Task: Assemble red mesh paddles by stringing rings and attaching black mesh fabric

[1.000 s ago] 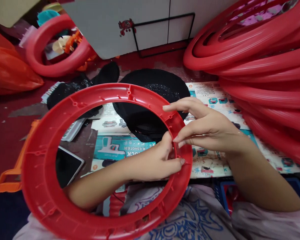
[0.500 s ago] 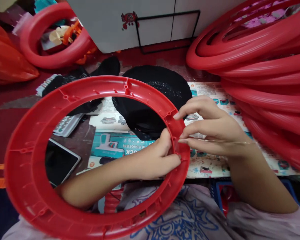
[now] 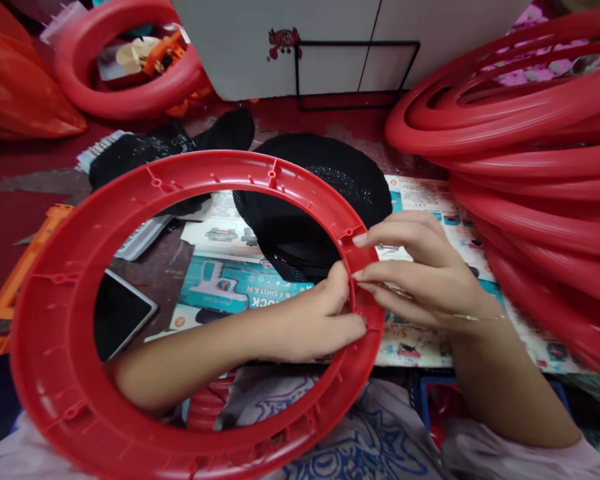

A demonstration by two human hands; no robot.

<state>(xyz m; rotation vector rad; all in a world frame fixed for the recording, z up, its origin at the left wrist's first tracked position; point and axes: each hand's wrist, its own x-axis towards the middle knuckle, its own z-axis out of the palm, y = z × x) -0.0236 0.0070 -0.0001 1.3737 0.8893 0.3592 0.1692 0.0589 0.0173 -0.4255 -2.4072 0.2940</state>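
A large red plastic ring point(image 3: 75, 333) is held tilted over my lap, its ribbed, hollow inner side facing me. My left hand point(image 3: 325, 320) reaches through the ring's opening and grips its right side, fingers wrapped round the inner rim and thumb on the ribbed face. Close beside it, my right hand point(image 3: 415, 273) has its fingertips on the same part of the ring, with thumb and fingers bent close together. Whether anything small sits between those fingertips cannot be made out. Behind the ring, a black hat-like item point(image 3: 330, 167) lies on printed cardboard point(image 3: 220, 280).
Stacked red rings point(image 3: 530, 173) rise at the right. Another red ring point(image 3: 130, 93) surrounds small parts at the back left, beside an orange bag point(image 3: 20, 87). A dark-screened device point(image 3: 120, 313) lies at left. A white panel point(image 3: 240, 53) stands behind. A blue basket point(image 3: 423, 400) is lower right.
The view has shifted slightly, bringing more of an orange frame into sight at left. Both hands stay at the ring's right side, with the right fingertips slightly shifted.
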